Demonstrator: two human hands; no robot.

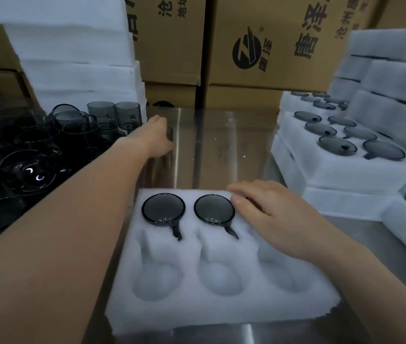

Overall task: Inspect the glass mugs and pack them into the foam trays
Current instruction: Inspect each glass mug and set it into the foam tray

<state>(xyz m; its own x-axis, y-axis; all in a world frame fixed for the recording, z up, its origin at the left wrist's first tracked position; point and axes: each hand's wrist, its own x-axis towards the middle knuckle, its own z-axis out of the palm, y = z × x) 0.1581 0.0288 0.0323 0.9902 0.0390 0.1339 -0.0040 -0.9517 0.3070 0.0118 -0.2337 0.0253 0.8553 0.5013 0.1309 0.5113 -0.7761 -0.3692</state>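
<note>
A white foam tray point(221, 311) with six pockets lies on the steel table in front of me. Two smoky grey glass mugs sit in its far row, one in the left pocket point(163, 207) and one in the middle pocket point(214, 209), handles pointing towards me. My right hand point(279, 217) rests flat on the tray's far right corner and hides that pocket. The three near pockets hold nothing. My left hand point(156, 137) reaches far forward and grips a glass mug point(171, 136) that stands at the edge of a cluster of loose mugs point(48, 145).
Filled foam trays point(346, 170) are stacked at the right, with more foam blocks behind them. A tall pile of white foam point(73, 58) rises at the back left. Printed cardboard cartons point(259, 45) wall off the far side. Bare steel table point(221, 145) shows between the hands.
</note>
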